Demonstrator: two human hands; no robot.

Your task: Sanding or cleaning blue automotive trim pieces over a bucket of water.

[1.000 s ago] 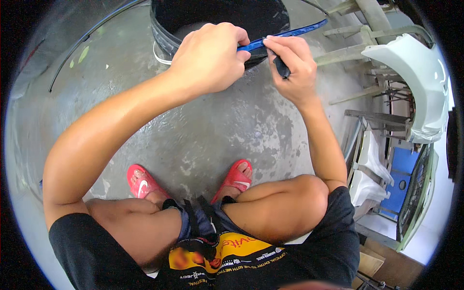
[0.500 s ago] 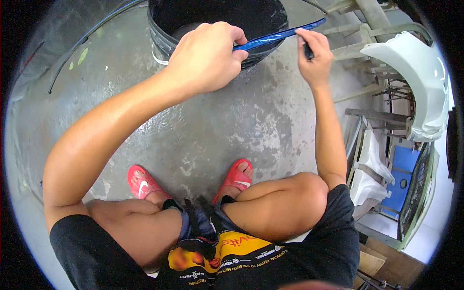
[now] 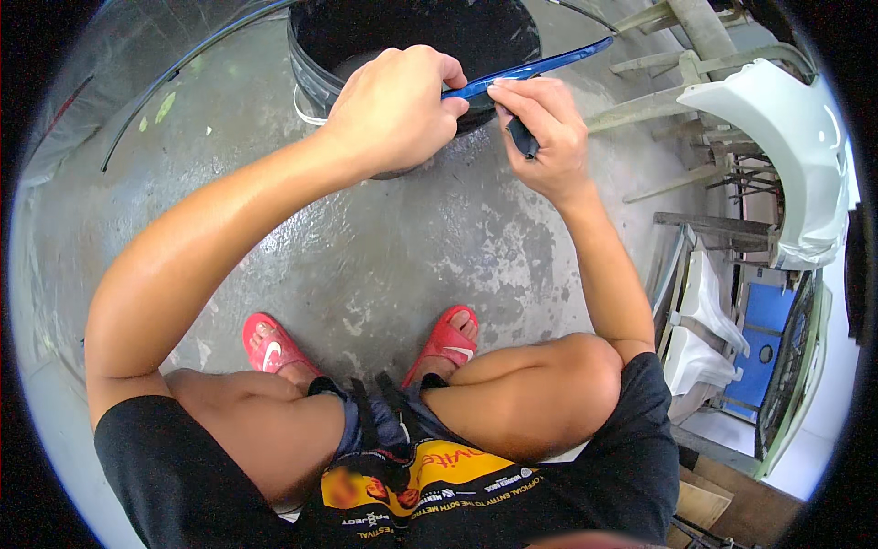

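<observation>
A long, narrow, glossy blue trim strip [image 3: 560, 63] slants up to the right, over the near part of a black bucket [image 3: 307, 78]. My left hand [image 3: 391, 114] is closed on its left end, with thumb and fingers pinching it. My right hand [image 3: 553, 146] is closed round a small dark folded piece [image 3: 522, 138], which looks like sandpaper. Its fingertips press on the strip a little right of my left hand. The fingers hide part of the dark piece, and my left hand covers the strip's left end.
Wet, stained grey concrete floor [image 3: 384, 265] lies below my hands. On the right, a white curved car fender [image 3: 805, 156] hangs by wooden stands [image 3: 640, 110]. More white panels [image 3: 700, 320] lean lower right. Black cables [image 3: 169, 73] curve along the upper left.
My right hand has slid left along the blue strip, from near its far end to close beside my left hand. My left hand keeps its grip in almost the same place.
</observation>
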